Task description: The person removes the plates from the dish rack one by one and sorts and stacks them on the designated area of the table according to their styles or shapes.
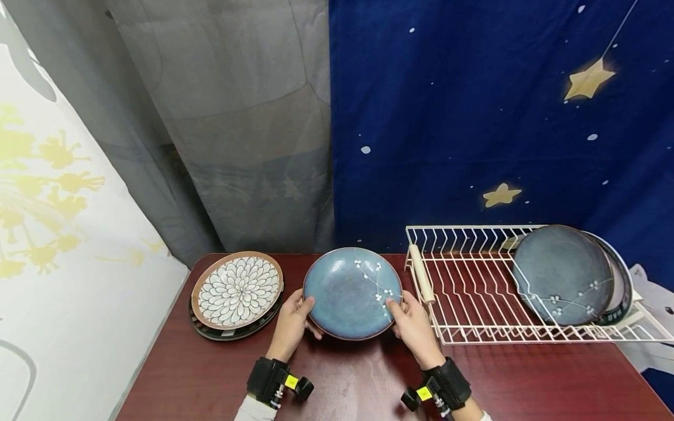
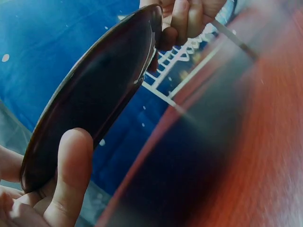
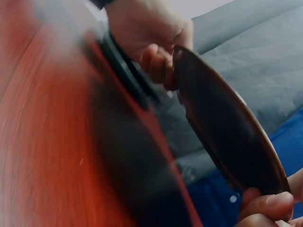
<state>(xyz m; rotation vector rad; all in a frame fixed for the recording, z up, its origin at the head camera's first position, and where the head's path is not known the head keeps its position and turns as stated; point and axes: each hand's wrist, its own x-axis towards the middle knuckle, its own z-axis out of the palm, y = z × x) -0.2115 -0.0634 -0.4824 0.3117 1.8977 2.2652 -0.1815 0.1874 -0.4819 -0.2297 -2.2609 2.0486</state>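
Note:
A blue plate (image 1: 344, 295) with white blossoms is held between both hands, above the table. My left hand (image 1: 292, 320) grips its left rim, thumb on top and fingers beneath. The right hand (image 1: 417, 328) grips the opposite rim with its thumb over the blossoms. Both wrist views show the plate's dark underside (image 2: 102, 80), and a gap separates it from the tabletop. In the right wrist view, fingers (image 3: 267, 206) of the right hand press under the near rim, while the left hand (image 3: 151, 38) holds the far end.
To the left, a petal-patterned plate (image 1: 241, 290) lies on darker plates (image 1: 231, 334). At the right stands a white wire dish rack (image 1: 463, 280) with a wooden handle (image 1: 422, 273). A similar blue plate (image 1: 563, 275) leans in its right end, before another dish (image 1: 626, 292). Curtains hang behind.

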